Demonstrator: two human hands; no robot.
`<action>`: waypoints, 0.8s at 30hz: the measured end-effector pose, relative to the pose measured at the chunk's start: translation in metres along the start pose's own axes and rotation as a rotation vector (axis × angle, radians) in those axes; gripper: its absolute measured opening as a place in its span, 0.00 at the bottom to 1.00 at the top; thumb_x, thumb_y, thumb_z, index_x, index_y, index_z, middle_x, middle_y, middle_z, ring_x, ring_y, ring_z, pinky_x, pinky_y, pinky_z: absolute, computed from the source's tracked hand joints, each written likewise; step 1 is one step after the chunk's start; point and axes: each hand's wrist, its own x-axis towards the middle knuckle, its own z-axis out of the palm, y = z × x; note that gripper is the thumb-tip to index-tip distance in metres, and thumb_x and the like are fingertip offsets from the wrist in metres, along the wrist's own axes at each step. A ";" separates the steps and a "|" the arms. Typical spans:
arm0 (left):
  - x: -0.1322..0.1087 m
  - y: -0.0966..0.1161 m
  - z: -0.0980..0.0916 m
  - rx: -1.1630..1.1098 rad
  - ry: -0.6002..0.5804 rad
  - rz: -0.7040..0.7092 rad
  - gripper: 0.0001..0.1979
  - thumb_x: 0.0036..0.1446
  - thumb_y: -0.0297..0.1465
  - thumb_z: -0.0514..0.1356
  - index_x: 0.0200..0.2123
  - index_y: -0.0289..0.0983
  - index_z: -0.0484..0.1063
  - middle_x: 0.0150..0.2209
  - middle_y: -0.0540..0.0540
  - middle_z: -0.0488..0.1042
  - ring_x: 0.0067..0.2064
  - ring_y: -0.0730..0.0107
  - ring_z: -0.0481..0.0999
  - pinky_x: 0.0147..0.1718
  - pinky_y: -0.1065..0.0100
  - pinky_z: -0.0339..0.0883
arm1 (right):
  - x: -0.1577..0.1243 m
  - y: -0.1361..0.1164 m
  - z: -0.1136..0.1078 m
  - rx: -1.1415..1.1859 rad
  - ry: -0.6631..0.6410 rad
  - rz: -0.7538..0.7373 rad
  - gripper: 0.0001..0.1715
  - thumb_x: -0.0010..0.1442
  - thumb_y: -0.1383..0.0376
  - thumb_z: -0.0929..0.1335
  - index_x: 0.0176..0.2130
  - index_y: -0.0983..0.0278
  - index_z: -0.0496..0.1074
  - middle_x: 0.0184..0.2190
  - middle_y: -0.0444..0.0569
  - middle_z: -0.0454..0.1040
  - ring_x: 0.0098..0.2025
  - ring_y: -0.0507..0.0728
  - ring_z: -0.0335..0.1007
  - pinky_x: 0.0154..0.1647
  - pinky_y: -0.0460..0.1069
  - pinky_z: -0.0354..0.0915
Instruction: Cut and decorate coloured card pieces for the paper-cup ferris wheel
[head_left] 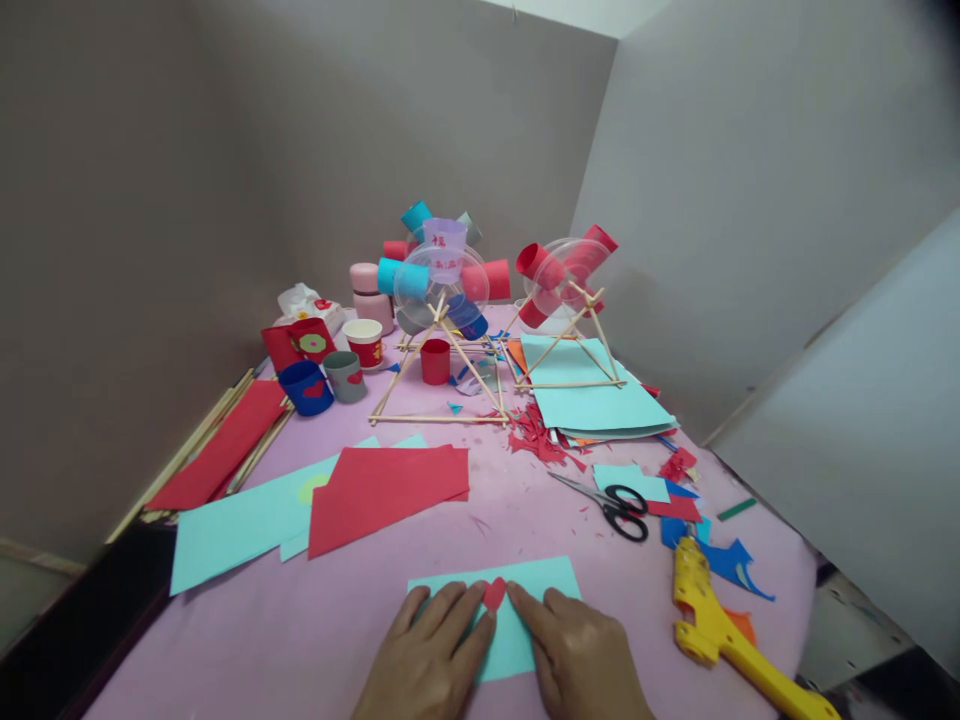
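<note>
A light blue sheet of paper (512, 650) lies flat near the table's front edge. On its upper part sits a small red paper heart (494, 593). My left hand (431, 650) rests on the left side of the sheet, fingers stretched out, its index finger and thumb touching the heart's left and lower edge. From the right, my right hand (581, 655) lies on the sheet, with its index fingertip at the heart's right edge. Both hands press downward with fingers extended; neither grips anything.
Scissors (611, 505) and a yellow glue gun (709, 615) lie to the right. Red paper (386, 495) and blue paper (240, 525) are at the left. Behind stand stick-framed wheels (442, 285) with paper cups, beside red scraps (540, 438) and a blue paper stack (592, 400).
</note>
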 end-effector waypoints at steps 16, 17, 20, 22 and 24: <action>0.012 -0.018 -0.025 -0.280 -0.137 -0.346 0.14 0.57 0.30 0.54 0.47 0.41 0.68 0.45 0.44 0.73 0.45 0.63 0.71 0.43 0.62 0.64 | 0.012 0.033 -0.028 0.188 -0.067 0.301 0.15 0.60 0.64 0.60 0.46 0.61 0.67 0.39 0.52 0.71 0.41 0.60 0.72 0.33 0.50 0.69; 0.015 -0.021 -0.027 -0.294 -0.213 -0.372 0.15 0.56 0.31 0.56 0.47 0.41 0.68 0.46 0.43 0.73 0.46 0.61 0.71 0.43 0.61 0.64 | 0.015 0.034 -0.032 0.208 -0.094 0.324 0.15 0.59 0.62 0.62 0.46 0.62 0.67 0.40 0.53 0.70 0.43 0.61 0.70 0.35 0.51 0.69; 0.024 -0.025 -0.032 -0.311 -0.400 -0.449 0.18 0.50 0.31 0.61 0.47 0.38 0.69 0.47 0.40 0.72 0.46 0.54 0.71 0.44 0.55 0.64 | 0.020 0.037 -0.039 0.262 -0.156 0.358 0.14 0.53 0.62 0.67 0.41 0.63 0.67 0.40 0.53 0.69 0.43 0.62 0.67 0.38 0.54 0.67; 0.029 -0.025 -0.034 -0.322 -0.480 -0.496 0.18 0.48 0.29 0.62 0.45 0.37 0.70 0.44 0.39 0.73 0.45 0.52 0.71 0.44 0.52 0.62 | 0.021 0.037 -0.039 0.301 -0.172 0.371 0.12 0.49 0.64 0.69 0.36 0.63 0.67 0.37 0.50 0.69 0.40 0.61 0.66 0.37 0.53 0.65; 0.033 -0.025 -0.036 -0.357 -0.517 -0.530 0.15 0.47 0.29 0.61 0.41 0.37 0.71 0.41 0.41 0.74 0.43 0.53 0.71 0.43 0.53 0.61 | 0.022 0.037 -0.039 0.370 -0.171 0.385 0.10 0.46 0.67 0.69 0.32 0.62 0.65 0.34 0.48 0.68 0.37 0.58 0.65 0.36 0.51 0.63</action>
